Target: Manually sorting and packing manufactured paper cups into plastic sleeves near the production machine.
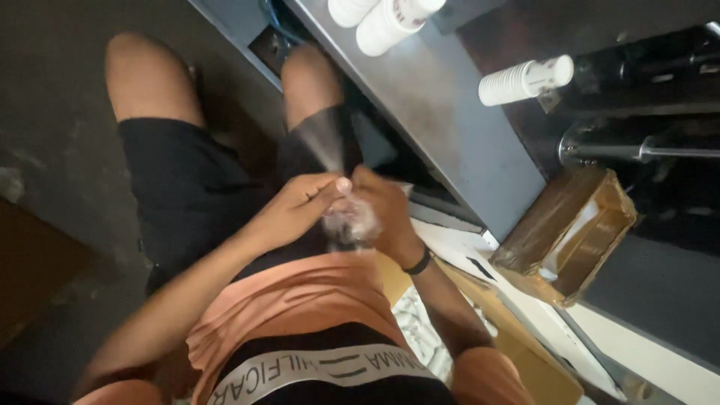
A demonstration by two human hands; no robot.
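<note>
Both hands meet in front of the person's lap. The left hand (304, 204) is curled, fingers bent around a small crumpled clear plastic piece (351, 222); the right hand (386, 214) grips its other side. The plastic is blurred, mostly hidden between the palms, and hard to identify. To the right stand a grey table (442, 105) with white cups (525, 79) and an open cardboard box (574, 232).

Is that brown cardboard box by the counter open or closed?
Open. The cardboard box has its flaps turned outward and its pale inside shows from above. Whether anything lies in it cannot be told.
</note>
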